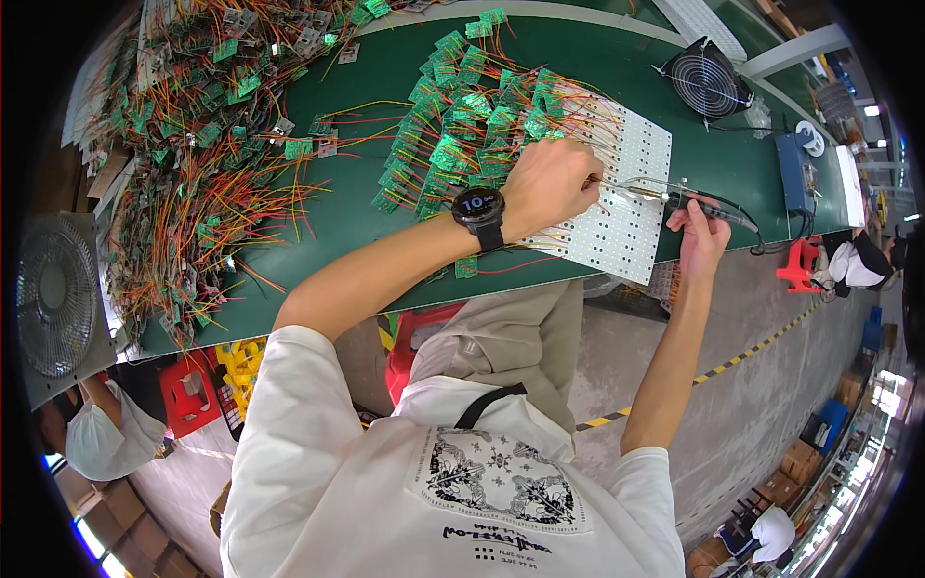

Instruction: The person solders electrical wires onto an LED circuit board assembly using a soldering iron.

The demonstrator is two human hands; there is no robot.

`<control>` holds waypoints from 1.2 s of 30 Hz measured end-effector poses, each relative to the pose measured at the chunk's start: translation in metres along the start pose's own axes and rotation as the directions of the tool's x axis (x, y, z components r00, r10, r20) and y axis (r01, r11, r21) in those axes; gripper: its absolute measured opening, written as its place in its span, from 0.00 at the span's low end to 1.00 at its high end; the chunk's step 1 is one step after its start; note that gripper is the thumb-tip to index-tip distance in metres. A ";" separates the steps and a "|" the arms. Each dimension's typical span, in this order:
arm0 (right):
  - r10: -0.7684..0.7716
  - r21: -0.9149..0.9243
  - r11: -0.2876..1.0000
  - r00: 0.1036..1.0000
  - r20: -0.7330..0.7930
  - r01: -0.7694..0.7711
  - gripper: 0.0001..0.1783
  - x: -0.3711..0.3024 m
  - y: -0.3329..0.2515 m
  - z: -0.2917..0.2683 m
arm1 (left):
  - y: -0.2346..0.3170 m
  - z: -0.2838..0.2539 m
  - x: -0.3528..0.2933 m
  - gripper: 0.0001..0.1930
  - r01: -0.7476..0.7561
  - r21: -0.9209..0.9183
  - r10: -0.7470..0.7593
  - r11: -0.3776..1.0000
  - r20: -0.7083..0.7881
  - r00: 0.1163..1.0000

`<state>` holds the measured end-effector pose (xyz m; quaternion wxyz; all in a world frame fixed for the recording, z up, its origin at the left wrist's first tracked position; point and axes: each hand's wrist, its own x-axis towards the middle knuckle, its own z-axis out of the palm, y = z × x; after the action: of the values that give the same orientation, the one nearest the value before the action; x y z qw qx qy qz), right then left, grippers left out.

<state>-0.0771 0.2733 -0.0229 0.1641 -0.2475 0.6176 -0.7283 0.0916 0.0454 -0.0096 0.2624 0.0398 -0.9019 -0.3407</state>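
A white panel [626,231] with rows of small dark dots lies at a slant on the green table. My left hand [559,185], with a black watch on its wrist, is closed over the panel; what its fingertips pinch is hidden. In my right hand [701,236] is a soldering iron [696,200] with a dark handle and a metal guide at its front. Its tip points left, close to my left fingertips. Small green circuit boards [449,152] with red and yellow wires overlap beside and partly on the panel.
A large heap of wired boards [217,125] fills the table's left side. At the back right stand a black fan [705,79] and a blue soldering station [796,173] with a solder spool [811,140]. Another fan [58,294] stands at the left edge. A cable trails from the iron.
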 end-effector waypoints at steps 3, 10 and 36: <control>0.003 0.006 1.000 1.000 -0.002 -0.003 0.12 0.000 0.000 0.002 | 0.000 -0.001 0.000 0.05 -0.003 0.005 0.003 1.000 0.010 1.000; 0.004 0.022 1.000 0.999 -0.034 -0.003 0.12 0.001 -0.002 0.003 | 0.011 -0.007 -0.001 0.10 -0.121 -0.055 0.124 0.991 0.054 0.991; 0.005 -0.040 0.999 0.999 0.037 -0.003 0.12 0.000 0.000 0.001 | 0.001 -0.004 0.001 0.08 -0.114 0.008 0.114 0.993 0.067 0.991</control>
<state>-0.0768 0.2722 -0.0226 0.1722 -0.2630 0.6292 -0.7109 0.0928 0.0434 -0.0058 0.2513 -0.0215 -0.9128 -0.3212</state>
